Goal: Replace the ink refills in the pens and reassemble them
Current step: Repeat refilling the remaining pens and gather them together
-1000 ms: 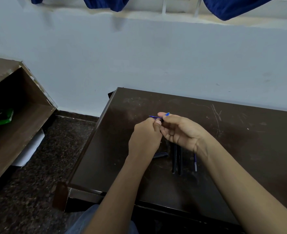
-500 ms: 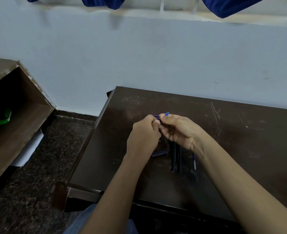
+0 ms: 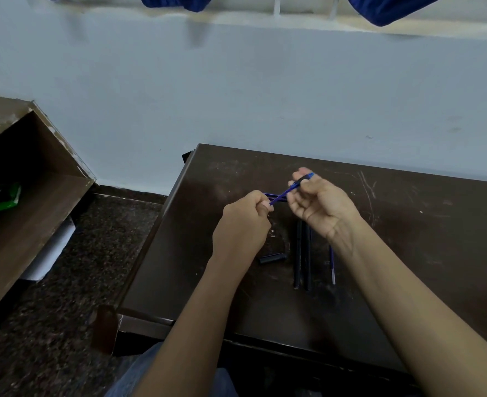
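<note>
There are two black pen barrels (image 3: 297, 253), one black cap (image 3: 272, 257), one held refill (image 3: 285, 194) and one lying refill (image 3: 332, 265).

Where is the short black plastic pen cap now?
In the head view, the pen cap lies on the dark wooden table, just left of two black pen barrels.

This looks like a plain room in a home. A dark, scratched wooden table (image 3: 437, 253) sits at 5 o'clock against a pale blue painted wall (image 3: 236, 96). An open brown cupboard (image 3: 22, 219) stands at 9 o'clock on a dark speckled floor (image 3: 65, 325). Blue cloth (image 3: 385, 7) hangs at 12 o'clock.
</note>
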Tool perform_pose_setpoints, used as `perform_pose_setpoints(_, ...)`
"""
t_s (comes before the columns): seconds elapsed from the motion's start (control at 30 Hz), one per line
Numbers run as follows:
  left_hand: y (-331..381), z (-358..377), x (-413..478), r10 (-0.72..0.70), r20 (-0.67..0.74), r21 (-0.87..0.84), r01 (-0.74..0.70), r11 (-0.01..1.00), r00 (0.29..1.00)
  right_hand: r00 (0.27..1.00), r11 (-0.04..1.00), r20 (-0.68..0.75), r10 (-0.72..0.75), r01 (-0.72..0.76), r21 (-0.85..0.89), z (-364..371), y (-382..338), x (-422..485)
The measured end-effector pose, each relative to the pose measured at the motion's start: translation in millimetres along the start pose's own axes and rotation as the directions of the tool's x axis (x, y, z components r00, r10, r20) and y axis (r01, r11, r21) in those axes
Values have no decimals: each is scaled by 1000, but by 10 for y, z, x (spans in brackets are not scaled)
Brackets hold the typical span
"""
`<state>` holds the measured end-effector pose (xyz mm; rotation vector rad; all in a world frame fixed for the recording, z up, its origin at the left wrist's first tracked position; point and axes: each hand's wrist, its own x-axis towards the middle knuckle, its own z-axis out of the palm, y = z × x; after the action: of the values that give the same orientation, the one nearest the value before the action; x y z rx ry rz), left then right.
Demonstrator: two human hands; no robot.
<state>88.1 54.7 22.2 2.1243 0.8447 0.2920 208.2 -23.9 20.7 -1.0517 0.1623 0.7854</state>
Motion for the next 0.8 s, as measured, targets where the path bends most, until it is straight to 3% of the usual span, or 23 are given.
perform_pose_setpoints(0.1, 9, -23, -12, -28, 5, 24, 28, 999, 1000, 975, 989, -168, -145, 149, 13, -82, -4, 77)
perform_pose_setpoints(0.23, 15, -64, -24, -68, 0, 115, 68, 991, 998, 967, 975, -160, -200, 181, -125, -151, 101, 132)
perform_pose_setpoints(0.4, 19, -88, -29, -104, 22, 51, 103, 993, 994, 969, 966, -240, -51, 109, 233, -192, 89, 195)
perform_pose_setpoints(0.43, 13, -92, -24, -107, 9, 53, 106, 993, 994, 967, 966, -249, -52, 111, 232, -213, 94, 212)
perform_pose_setpoints(0.47, 5, -97, -17, -107, -8, 56, 107, 993, 994, 967, 983, -240, -80, 116, 141, -227, 113, 231)
perform_pose_setpoints(0.5, -2, -102, -11, -106, -23, 55, 107, 993, 994, 970, 989, -196, -143, 134, -59, -240, 142, 234)
perform_pose_setpoints(0.53, -9, -106, -5, -105, -37, 53, 107, 993, 994, 968, 916, -101, -228, 178, -358, -260, 179, 235)
perform_pose_setpoints(0.57, -15, -109, 0, -104, -50, 52, 106, 993, 993, 955, 699, 55, -293, 253, -669, -286, 212, 233)
perform_pose_setpoints(0.6, -18, -112, 5, -103, -63, 54, 107, 993, 993, 930, 390, 242, -277, 339, -856, -306, 245, 228)
perform_pose_setpoints(0.63, -20, -116, 6, -103, -72, 55, 108, 993, 992, 903, 122, 391, -177, 414, -902, -316, 279, 223)
perform_pose_setpoints(0.67, -22, -117, 8, -103, -78, 52, 107, 993, 992, 882, -58, 468, -46, 466, -883, -316, 319, 214)
perform_pose_setpoints(0.73, -25, -117, 9, -96, -81, 45, 100, 994, 992, 866, -252, 481, 135, 499, -829, -320, 411, 200)
perform_pose_setpoints(0.8, -27, -117, 8, -89, -76, 44, 92, 995, 993, 884, -374, 431, 180, 467, -801, -316, 470, 193)
